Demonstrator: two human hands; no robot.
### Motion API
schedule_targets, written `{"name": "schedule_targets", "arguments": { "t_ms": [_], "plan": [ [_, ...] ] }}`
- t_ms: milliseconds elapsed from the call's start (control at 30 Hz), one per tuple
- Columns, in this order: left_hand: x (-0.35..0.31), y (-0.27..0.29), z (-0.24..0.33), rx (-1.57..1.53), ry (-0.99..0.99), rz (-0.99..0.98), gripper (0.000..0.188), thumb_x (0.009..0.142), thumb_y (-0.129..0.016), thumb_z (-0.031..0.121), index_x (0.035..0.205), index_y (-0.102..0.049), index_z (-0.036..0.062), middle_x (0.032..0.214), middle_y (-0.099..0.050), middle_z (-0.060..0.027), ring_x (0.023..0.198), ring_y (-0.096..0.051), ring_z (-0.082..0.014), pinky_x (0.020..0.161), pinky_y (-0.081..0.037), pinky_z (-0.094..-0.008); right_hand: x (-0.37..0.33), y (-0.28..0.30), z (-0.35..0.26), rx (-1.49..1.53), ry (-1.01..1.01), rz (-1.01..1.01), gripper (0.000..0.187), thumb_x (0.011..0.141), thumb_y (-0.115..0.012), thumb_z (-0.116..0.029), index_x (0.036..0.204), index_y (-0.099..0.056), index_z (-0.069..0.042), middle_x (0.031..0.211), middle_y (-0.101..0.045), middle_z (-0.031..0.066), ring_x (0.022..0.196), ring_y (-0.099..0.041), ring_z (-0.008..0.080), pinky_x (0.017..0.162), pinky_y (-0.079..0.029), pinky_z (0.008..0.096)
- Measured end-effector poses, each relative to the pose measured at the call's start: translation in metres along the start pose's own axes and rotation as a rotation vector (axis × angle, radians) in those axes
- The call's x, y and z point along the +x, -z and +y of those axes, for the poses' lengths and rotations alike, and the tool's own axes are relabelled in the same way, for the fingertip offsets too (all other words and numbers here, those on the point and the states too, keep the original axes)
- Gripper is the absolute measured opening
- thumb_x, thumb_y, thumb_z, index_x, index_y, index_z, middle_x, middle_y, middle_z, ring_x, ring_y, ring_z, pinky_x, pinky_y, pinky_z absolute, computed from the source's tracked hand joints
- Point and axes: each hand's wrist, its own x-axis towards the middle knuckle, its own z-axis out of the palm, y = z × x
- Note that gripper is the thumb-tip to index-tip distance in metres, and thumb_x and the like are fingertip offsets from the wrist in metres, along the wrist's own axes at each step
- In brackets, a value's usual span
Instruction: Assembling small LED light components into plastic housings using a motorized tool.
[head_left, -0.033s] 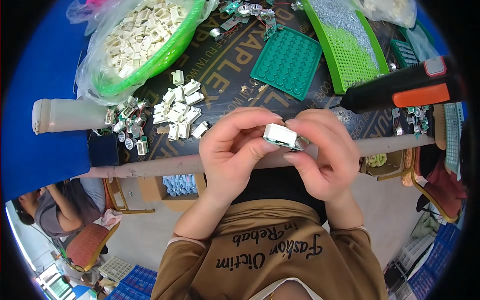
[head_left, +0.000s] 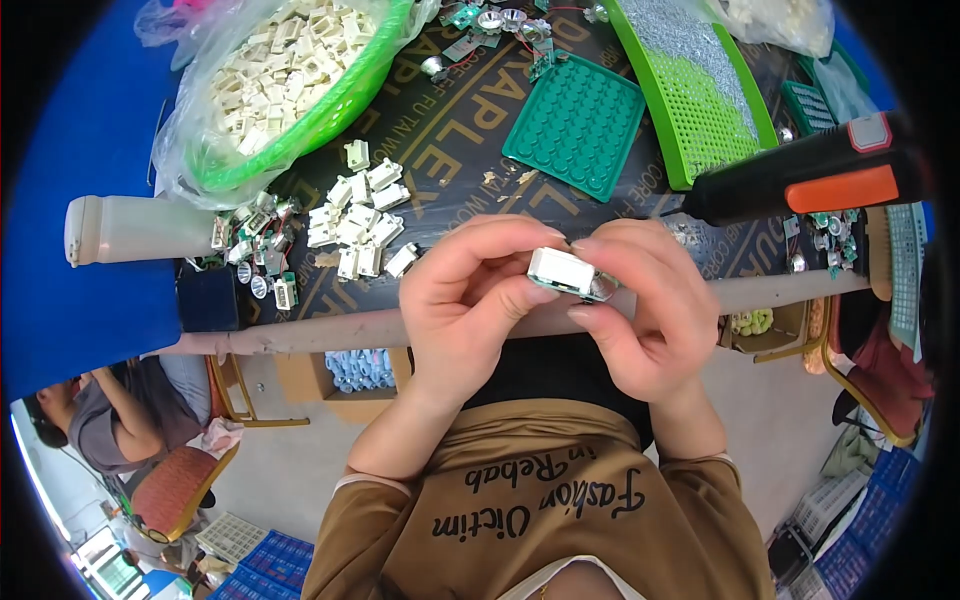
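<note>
Between my two hands, just above the table's near edge, is a small white plastic housing (head_left: 562, 269) with a green circuit board (head_left: 546, 283) along its underside. A shiny round reflector (head_left: 603, 287) shows at its right end. My left hand (head_left: 455, 290) pinches the housing's left end between thumb and fingers. At the other end, my right hand (head_left: 650, 300) has its fingers closed on the reflector side, thumb a little below. Left of my hands lies a loose pile of similar white housings (head_left: 355, 228). The far sides of my fingers are hidden.
A green basket (head_left: 345, 115) of white housings stands far left, near a whitish bottle (head_left: 140, 231). Circuit boards with reflectors (head_left: 262, 240) lie beside it. Ahead are a dark green tray (head_left: 575, 125) and a lime tray of screws (head_left: 700, 130). A black-orange power screwdriver (head_left: 800, 180) juts in from the right.
</note>
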Motion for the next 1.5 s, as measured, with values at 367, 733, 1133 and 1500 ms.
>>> {"name": "schedule_targets", "arguments": {
  "t_ms": [367, 733, 1133, 1500],
  "plan": [
    [-0.002, 0.003, 0.000, 0.029, 0.031, -0.009, 0.026, 0.074, -0.057, -0.012, 0.099, -0.056, -0.0061, 0.100, -0.056, -0.0115, 0.089, -0.058, -0.0162, 0.076, -0.048, -0.0252, 0.000, -0.003, 0.004, -0.001, 0.032, 0.018, 0.033, 0.060, -0.067, 0.001, 0.092, -0.060, 0.005, 0.081, -0.060, 0.0144, 0.071, -0.058, 0.0267, 0.062, -0.048, 0.0324],
    [-0.006, 0.028, 0.017, 0.115, -0.001, 0.128, 0.028, 0.067, -0.060, -0.009, 0.094, -0.056, -0.0017, 0.094, -0.058, -0.0111, 0.085, -0.057, -0.0167, 0.077, -0.046, -0.0278, -0.020, 0.052, -0.001, -0.298, 0.159, -0.022, 0.022, 0.068, -0.067, -0.001, 0.089, -0.061, 0.001, 0.084, -0.062, 0.0114, 0.074, -0.059, 0.0247, 0.065, -0.048, 0.0330],
    [0.005, 0.193, 0.106, 1.292, -0.205, 0.609, 0.022, 0.080, -0.062, 0.004, 0.101, -0.058, -0.0016, 0.084, -0.060, -0.0036, 0.073, -0.055, -0.0085, 0.068, -0.044, -0.0195, -0.010, 0.143, 0.061, -0.953, -0.139, -0.150, 0.026, 0.064, -0.060, 0.006, 0.089, -0.058, -0.002, 0.092, -0.052, 0.0120, 0.090, -0.048, 0.0324, 0.077, -0.039, 0.0403],
    [0.036, 0.211, 0.108, 1.757, -0.112, 0.660, 0.026, 0.079, -0.063, 0.017, 0.101, -0.061, 0.0029, 0.073, -0.060, -0.0056, 0.063, -0.055, -0.0120, 0.058, -0.044, -0.0248, 0.090, 0.324, 0.118, -0.658, -0.261, 0.520, 0.019, 0.079, -0.063, -0.014, 0.095, -0.066, -0.003, 0.073, -0.061, -0.0003, 0.061, -0.049, 0.0040, 0.054, -0.037, 0.0160]
  ]
}}
